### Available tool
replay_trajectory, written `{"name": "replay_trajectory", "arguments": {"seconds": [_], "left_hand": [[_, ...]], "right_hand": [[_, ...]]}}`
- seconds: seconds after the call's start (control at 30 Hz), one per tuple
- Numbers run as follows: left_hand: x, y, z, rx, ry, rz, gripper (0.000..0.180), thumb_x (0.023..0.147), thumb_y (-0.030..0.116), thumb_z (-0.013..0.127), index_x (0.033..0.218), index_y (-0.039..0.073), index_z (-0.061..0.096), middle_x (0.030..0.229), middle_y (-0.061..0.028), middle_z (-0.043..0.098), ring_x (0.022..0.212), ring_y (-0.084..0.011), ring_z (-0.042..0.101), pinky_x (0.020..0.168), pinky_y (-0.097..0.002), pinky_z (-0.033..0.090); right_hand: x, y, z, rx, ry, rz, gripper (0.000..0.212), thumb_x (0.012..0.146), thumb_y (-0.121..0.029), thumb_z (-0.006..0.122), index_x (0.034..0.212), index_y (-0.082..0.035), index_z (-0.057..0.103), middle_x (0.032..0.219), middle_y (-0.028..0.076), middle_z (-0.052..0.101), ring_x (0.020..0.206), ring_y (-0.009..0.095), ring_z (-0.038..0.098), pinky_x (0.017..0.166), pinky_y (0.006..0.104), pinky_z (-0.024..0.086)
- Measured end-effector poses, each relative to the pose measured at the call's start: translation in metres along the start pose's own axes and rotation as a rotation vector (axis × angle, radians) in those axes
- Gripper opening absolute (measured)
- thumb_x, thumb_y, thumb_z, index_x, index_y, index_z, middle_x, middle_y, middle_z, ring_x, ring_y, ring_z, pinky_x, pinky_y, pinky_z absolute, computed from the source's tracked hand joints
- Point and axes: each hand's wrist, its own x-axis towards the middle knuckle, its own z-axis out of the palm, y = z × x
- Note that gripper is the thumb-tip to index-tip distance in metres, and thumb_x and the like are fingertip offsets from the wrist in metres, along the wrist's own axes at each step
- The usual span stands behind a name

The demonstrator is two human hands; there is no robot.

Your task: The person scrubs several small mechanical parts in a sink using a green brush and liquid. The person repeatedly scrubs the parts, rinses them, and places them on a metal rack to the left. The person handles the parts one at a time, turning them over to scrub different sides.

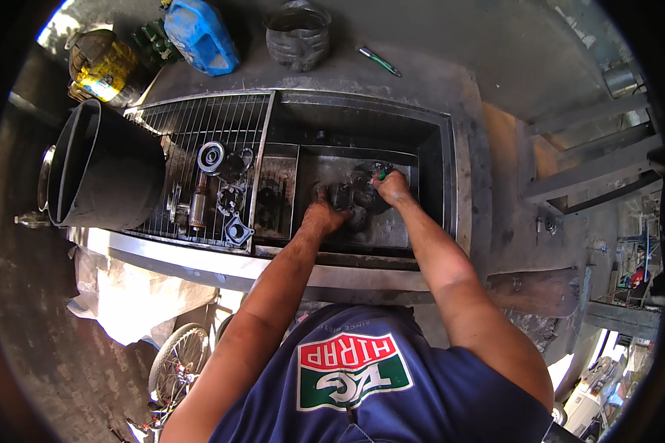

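Note:
My left hand (324, 215) reaches into a dark metal wash basin (314, 159), its fingers and thumb closed around the near-left side of a dark, greasy metal part (340, 196). The part's shape is hard to make out against the dark tray. My right hand (394, 187) is closed on a slim green-handled tool (382, 176), held over the right side of the same part. The tool's working end is lost in the shadow. A shallow film of dirty liquid seems to cover the tray floor (391, 235) around both hands.
Left of the basin a wire rack (177, 122) bears a ring-shaped part (211, 156), a cylindrical armature (199, 207), and a metal bracket (237, 231). A black bucket (118, 173) lies tipped there. Behind stand a blue jug (199, 37), a cut plastic container (298, 37) and a green pen-like tool (380, 61).

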Motion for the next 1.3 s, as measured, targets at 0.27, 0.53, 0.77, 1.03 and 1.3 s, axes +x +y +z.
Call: {"name": "replay_trajectory", "arguments": {"seconds": [0.27, 0.53, 0.77, 1.03, 1.3], "left_hand": [[0.009, -0.001, -0.003, 0.02, -0.084, -0.008, 0.139, 0.075, 0.072, 0.082, 0.168, -0.001, 0.008, 0.151, -0.0287, 0.056, 0.138, -0.0397, 0.059, 0.116, -0.0419, 0.048], [0.006, 0.002, -0.01, -0.028, -0.069, -0.048, 0.13, 0.075, 0.07, 0.08, 0.168, 0.003, 0.019, 0.152, -0.0285, 0.056, 0.143, -0.0382, 0.055, 0.118, -0.0419, 0.045], [-0.024, 0.034, -0.028, 0.268, -0.18, -0.005, 0.118, 0.078, 0.062, 0.081, 0.169, 0.013, 0.024, 0.144, -0.0206, 0.066, 0.134, -0.034, 0.063, 0.112, -0.0432, 0.05], [-0.027, 0.04, -0.03, 0.29, -0.212, -0.003, 0.124, 0.078, 0.061, 0.082, 0.17, 0.01, 0.017, 0.141, -0.0215, 0.068, 0.132, -0.0348, 0.065, 0.113, -0.0434, 0.05], [0.002, 0.0, -0.01, -0.12, -0.072, -0.008, 0.127, 0.079, 0.058, 0.083, 0.167, -0.002, 0.013, 0.144, -0.0296, 0.062, 0.136, -0.0389, 0.06, 0.116, -0.0424, 0.047]], "right_hand": [[-0.053, -0.049, -0.011, 0.247, -0.014, 0.013, 0.026, 0.094, -0.03, 0.081, 0.101, -0.006, 0.078, 0.092, 0.015, 0.079, 0.084, 0.028, 0.076, 0.077, 0.0426, 0.057], [-0.051, -0.045, 0.005, 0.439, -0.075, -0.326, 0.017, 0.095, -0.019, 0.077, 0.106, -0.005, 0.075, 0.098, 0.014, 0.078, 0.09, 0.028, 0.075, 0.082, 0.0395, 0.058], [-0.028, -0.063, -0.012, 0.11, -0.458, -0.467, 0.021, 0.093, -0.022, 0.073, 0.104, -0.004, 0.073, 0.102, 0.02, 0.075, 0.097, 0.039, 0.073, 0.084, 0.0469, 0.056], [-0.006, -0.075, -0.005, 0.016, -0.342, -0.374, 0.018, 0.092, -0.022, 0.073, 0.095, -0.004, 0.073, 0.092, 0.019, 0.076, 0.087, 0.036, 0.073, 0.079, 0.0454, 0.055], [0.025, -0.003, 0.006, 0.031, -0.072, -0.196, 0.02, 0.093, -0.024, 0.077, 0.103, -0.008, 0.078, 0.103, 0.015, 0.079, 0.099, 0.032, 0.076, 0.086, 0.0426, 0.059]]}}
